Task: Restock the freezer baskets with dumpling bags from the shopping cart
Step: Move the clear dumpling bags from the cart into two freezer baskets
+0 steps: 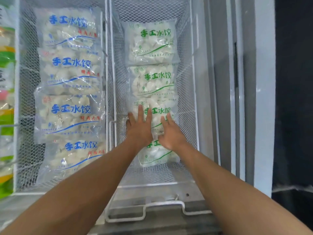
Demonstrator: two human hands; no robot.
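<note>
**Green-print dumpling bags: hands flat on third bag, near end of basket unfilled**

Head view. The right-hand wire basket [194,92] held four green-print dumpling bags in a single overlapping row. The far bag [150,43] and the second bag [153,80] lay flat. The left hand [139,128] and the right hand [171,133] both rested on the third bag [158,111], fingers straight and spread, pressing rather than clasping; neither hand held anything. The nearest bag [157,155] lay partly under the wrists. The left-hand wire basket [17,99] held four blue-print dumpling bags [71,65], filling its length. The shopping cart was not in view.

Risks, as judged. The bags were slick film lying shingled, so uneven pressing could slide the third bag over its neighbours and skew the row. Heavy pressure could crush or split frozen dumplings. The bare forearms passed close to the mesh divider [111,82] and the front rim [152,184]; a quick withdrawal could scrape against wire.

Edges and room. Bare mesh floor showed between the nearest bag and the front rim, and narrow strips ran along both sides of the row. Room above the bags appeared open. The freezer frame [227,99] bounded the right side, just beside the basket. A wire handle [162,205] projected at the near edge, below the arms.
</note>
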